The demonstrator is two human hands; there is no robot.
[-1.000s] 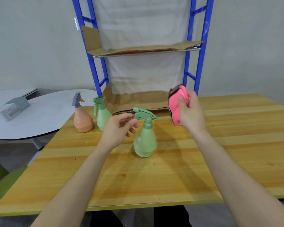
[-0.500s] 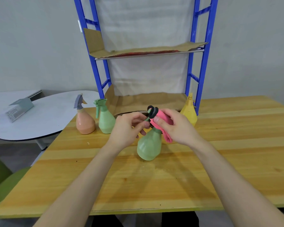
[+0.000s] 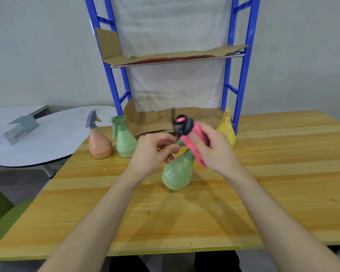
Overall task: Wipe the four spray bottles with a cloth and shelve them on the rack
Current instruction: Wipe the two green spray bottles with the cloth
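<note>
Grips a pink cloth (image 3: 195, 144) in the right hand (image 3: 216, 152), fingers curled round it, with a dark, blurred part of the cloth sticking out on top. Presses the cloth against the neck of the near green bottle (image 3: 177, 173). Closes the left hand (image 3: 155, 152) on that bottle's spray head, thumb and fingertips pinched together, hiding most of the head.

Tilts the bottle slightly to the right, roughly mid-way across the wooden table (image 3: 273, 173), base down at the wood. Cannot tell whether resting or just lifted. Pale green, pear-shaped, wide at the bottom, narrowing to the neck, smooth with a faint shine.

Outward from the hands: bare wood forward to the near edge and far out to the right edge. To the left, apart from the held bottle, a second green bottle (image 3: 126, 143) and a peach bottle (image 3: 100, 146) with a grey head, both upright, just beside each other, near the table's left edge. Behind the right hand, a yellow bottle (image 3: 227, 130), upright, just beside the right post of the blue rack (image 3: 241, 75). Higher on the rack, a cardboard-lined shelf (image 3: 175, 57), well above the hands; lower down, more cardboard (image 3: 155, 120) at table level between the posts. Past the left edge, a white round table (image 3: 53, 142) with a grey stand (image 3: 22, 126) on it.
</note>
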